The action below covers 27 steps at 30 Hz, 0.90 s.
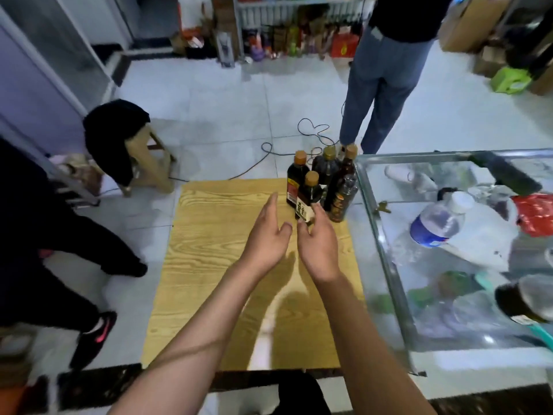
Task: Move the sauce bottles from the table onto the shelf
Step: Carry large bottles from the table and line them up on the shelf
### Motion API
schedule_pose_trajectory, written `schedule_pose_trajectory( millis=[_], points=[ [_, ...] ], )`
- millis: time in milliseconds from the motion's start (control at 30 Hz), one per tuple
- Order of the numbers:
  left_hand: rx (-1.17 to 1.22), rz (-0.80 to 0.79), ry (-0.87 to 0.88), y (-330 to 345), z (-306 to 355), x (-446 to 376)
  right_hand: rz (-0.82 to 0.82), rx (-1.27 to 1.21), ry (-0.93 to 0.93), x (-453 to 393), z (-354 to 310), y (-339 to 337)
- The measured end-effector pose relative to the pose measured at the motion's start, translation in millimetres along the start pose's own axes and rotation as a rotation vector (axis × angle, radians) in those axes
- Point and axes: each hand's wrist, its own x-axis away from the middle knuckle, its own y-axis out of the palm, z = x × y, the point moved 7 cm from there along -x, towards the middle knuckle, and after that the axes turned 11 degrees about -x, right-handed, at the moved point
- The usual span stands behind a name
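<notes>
Neither grip has closed — left hand (pixel 267 235) and right hand (pixel 318 239) reach with loose, straight fingers toward the cluster of dark glass-like sauce bottles with tan caps (pixel 324 184) at the far right corner of the pale wood-grain table (pixel 209 265). Full bottles likely handle heavy, rigid and slick — best taken round the labelled body of the nearest bottle (pixel 308 197).

Head camera looks steeply down over table (pixel 209 265).
</notes>
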Motion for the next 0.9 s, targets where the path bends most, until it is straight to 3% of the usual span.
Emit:
schedule_pose_trajectory(
  millis=[133, 267, 400, 533, 667, 900],
  points=[
    [0.27, 0.087, -0.235, 14, 5, -93, 0.053, 0.028, 0.098, -80, 26, -3],
    [0.247, 0.16, -0.355, 28, 6, -167, 0.011, 0.051, 0.145, -130, 47, 9],
    [0.182, 0.111, -0.324, 57, 2, -209, 0.067, 0.058, 0.082, -145, 52, 13],
    [0.18, 0.271, -0.333, 67, -9, -218, 0.088, 0.054, 0.046, -150, 61, 15],
    [0.259, 0.376, -0.366, 63, -15, -220, 0.125, -0.106, 0.061, -147, 70, 19],
    [0.354, 0.298, -0.127, 32, -21, -188, -0.032, -0.338, 0.132, -141, 73, 14]
  ],
)
